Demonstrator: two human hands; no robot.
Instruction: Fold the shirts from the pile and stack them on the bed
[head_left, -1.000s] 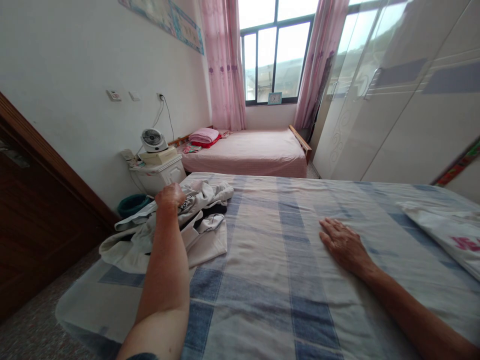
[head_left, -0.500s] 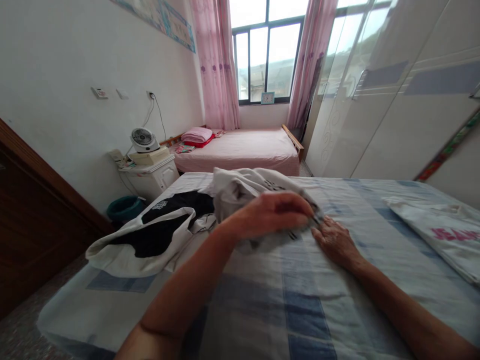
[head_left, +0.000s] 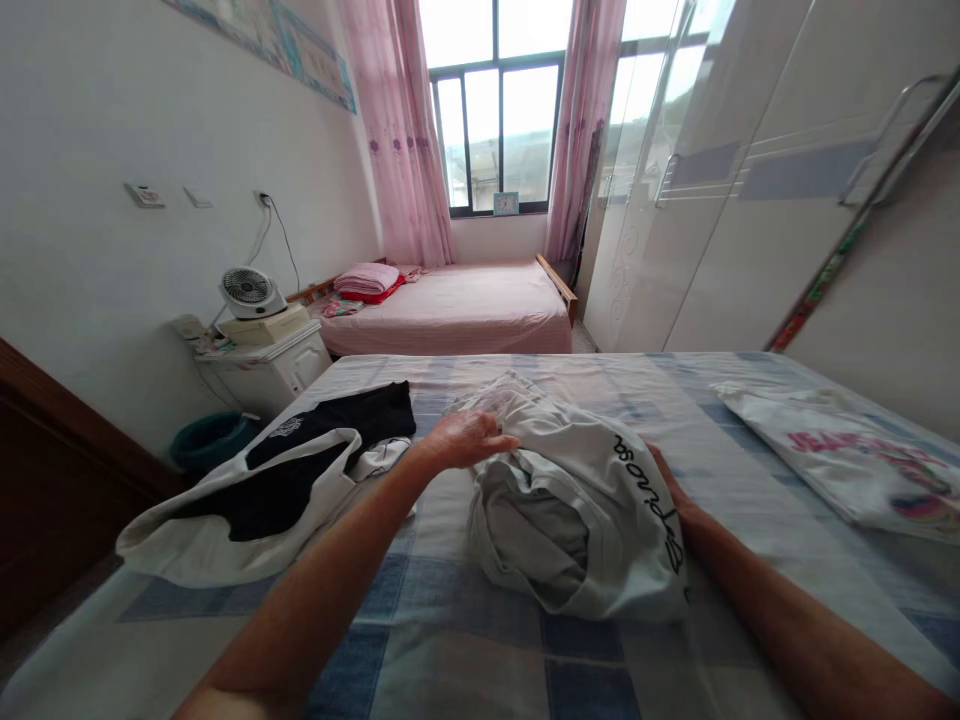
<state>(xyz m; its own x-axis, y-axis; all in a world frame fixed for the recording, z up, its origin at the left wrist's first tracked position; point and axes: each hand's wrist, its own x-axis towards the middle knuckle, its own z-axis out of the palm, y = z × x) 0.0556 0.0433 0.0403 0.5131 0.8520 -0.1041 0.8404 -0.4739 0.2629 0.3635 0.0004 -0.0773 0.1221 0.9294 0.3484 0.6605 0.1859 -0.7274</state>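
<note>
A bunched white shirt [head_left: 600, 540] with black script lettering lies on the bed in front of me, one of its openings facing me. My left hand [head_left: 471, 440] is closed on its upper left part, the fingers curled over the cloth. Against the shirt's right side rests my right hand [head_left: 670, 485]; its fingers are hidden behind the fabric, so their grip does not show. To the left is a crumpled black and white garment [head_left: 277, 490]. Over at the right lies a white garment with pink lettering [head_left: 847, 450], spread flat.
Blue and white checked bedding [head_left: 465, 640] covers the bed. Beyond it stands a second bed with a pink sheet [head_left: 465, 310]. A small fan [head_left: 251, 290] sits on a white nightstand [head_left: 300, 365] at the left, near a green bin [head_left: 214, 440]. White wardrobes [head_left: 720, 240] line the right.
The white shirt has come down nearer to me and now shows its opening and lettering. My left hand has moved left to its edge; my right hand, flat on the bed before, is now against its right side.
</note>
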